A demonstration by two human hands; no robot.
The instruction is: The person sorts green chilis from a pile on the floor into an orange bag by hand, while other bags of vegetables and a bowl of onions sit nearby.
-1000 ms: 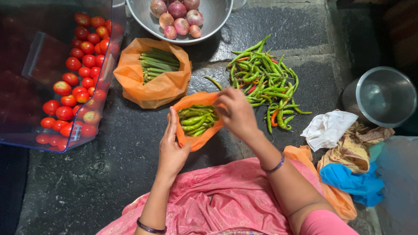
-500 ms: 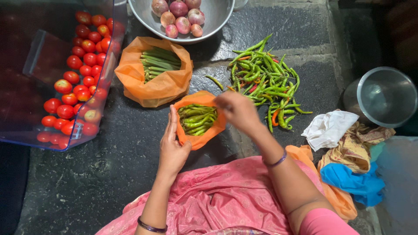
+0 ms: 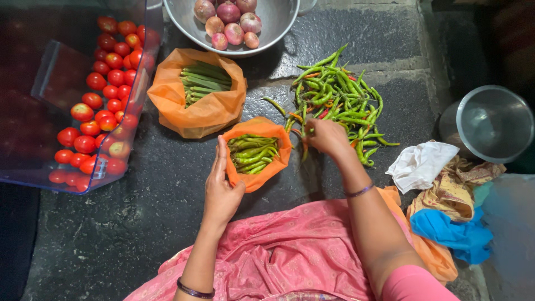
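A small orange bag point(image 3: 266, 173) holding green chillies lies on the dark stone floor in front of me. My left hand point(image 3: 221, 187) grips the bag's left edge and keeps it open. My right hand point(image 3: 327, 137) rests at the near edge of a loose pile of green chillies point(image 3: 340, 100) to the right, fingers pinched on a chilli. A few red and orange chillies are mixed into the pile.
A larger orange bag point(image 3: 195, 114) with long green pods sits behind. A steel bowl point(image 3: 278, 22) of onions stands at the top. A clear tray point(image 3: 72, 111) of tomatoes is at left. A steel pot point(image 3: 493, 122) and cloths point(image 3: 440, 195) lie at right.
My right hand has moved from over the small orange bag to the right, onto the chilli pile. My left hand still holds the bag's edge.
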